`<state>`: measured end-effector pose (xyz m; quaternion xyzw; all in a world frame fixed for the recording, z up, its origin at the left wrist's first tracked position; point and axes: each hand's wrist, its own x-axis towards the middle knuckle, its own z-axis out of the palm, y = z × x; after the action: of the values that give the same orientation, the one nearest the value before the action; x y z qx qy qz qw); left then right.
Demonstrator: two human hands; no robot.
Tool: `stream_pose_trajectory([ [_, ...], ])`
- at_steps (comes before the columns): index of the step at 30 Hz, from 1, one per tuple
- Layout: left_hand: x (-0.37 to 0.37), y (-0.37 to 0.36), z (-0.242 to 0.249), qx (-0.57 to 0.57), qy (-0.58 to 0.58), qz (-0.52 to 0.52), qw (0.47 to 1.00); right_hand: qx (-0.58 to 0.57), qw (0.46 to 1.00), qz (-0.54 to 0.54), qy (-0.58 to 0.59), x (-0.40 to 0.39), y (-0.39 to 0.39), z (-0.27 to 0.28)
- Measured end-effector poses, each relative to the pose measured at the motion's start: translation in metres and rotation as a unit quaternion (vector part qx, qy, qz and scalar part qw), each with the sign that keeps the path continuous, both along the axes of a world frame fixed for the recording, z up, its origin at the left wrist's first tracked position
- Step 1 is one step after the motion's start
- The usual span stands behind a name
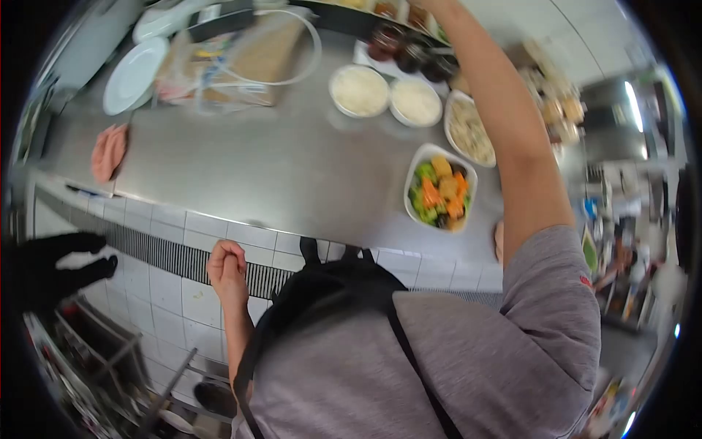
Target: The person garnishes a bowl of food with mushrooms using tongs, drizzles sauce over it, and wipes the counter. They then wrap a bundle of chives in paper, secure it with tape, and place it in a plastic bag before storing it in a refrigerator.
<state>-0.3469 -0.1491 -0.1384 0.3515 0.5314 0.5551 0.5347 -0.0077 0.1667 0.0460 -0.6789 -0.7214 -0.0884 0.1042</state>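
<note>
My left hand [228, 265] hangs in front of the counter's near edge, fingers curled closed, with nothing visible in it. My right arm stretches over the counter to the top edge of the view. Only the base of my right hand [437, 6] shows, beside a row of ingredient containers [387, 9]; its fingers are cut off. Below that arm sits a white bowl [409, 196] of broccoli, orange pieces and golden cubes. Two round bowls of white rice or a similar food [359, 91] [415, 102] stand farther back. An oval dish of pale food [469, 130] is partly behind my arm.
Dark jars [413, 53] stand on a white tray behind the bowls. Back left are a cardboard piece with clear plastic [274, 55] and a white oval plate [135, 75]. A pink cloth [110, 152] lies near the steel counter's [263, 161] left end. Metal racks [110, 351] stand lower left.
</note>
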Motion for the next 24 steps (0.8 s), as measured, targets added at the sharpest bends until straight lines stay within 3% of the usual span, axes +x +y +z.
stream_pose_trajectory([
  [2,0.012,0.013,0.002,-0.006,-0.015,-0.061,0.998,0.056,0.996,0.065,0.034,0.017,-0.072,0.023],
  [4,0.025,0.027,0.001,-0.011,-0.039,-0.124,0.991,0.119,0.991,0.049,-0.025,0.05,-0.146,0.01],
  [6,0.043,0.041,0.003,-0.011,-0.032,-0.186,0.982,0.046,0.997,-0.036,0.049,0.065,-0.221,-0.009],
  [9,0.072,0.061,0.008,-0.01,-0.042,-0.279,0.959,0.045,0.988,-0.144,0.044,0.064,-0.314,-0.052],
  [10,0.08,0.068,0.007,-0.013,-0.011,-0.338,0.941,0.047,0.981,-0.175,0.071,0.054,-0.337,-0.058],
  [11,0.089,0.075,0.005,-0.014,0.02,-0.395,0.918,0.056,0.985,-0.164,0.026,0.052,-0.357,-0.063],
  [13,0.116,0.086,-0.001,-0.062,0.016,-0.436,0.898,0.065,0.984,-0.165,-0.016,0.043,-0.387,-0.073],
  [15,0.142,0.088,-0.01,-0.111,0.012,-0.471,0.875,-0.006,0.963,-0.258,0.076,0.034,-0.405,-0.081],
  [17,0.165,0.085,-0.018,-0.129,0.012,-0.506,0.853,-0.015,0.961,-0.265,0.077,0.034,-0.414,-0.084],
  [24,0.195,0.081,-0.047,-0.076,0.009,-0.521,0.85,-0.059,0.973,-0.22,0.03,0.042,-0.411,-0.08],
])
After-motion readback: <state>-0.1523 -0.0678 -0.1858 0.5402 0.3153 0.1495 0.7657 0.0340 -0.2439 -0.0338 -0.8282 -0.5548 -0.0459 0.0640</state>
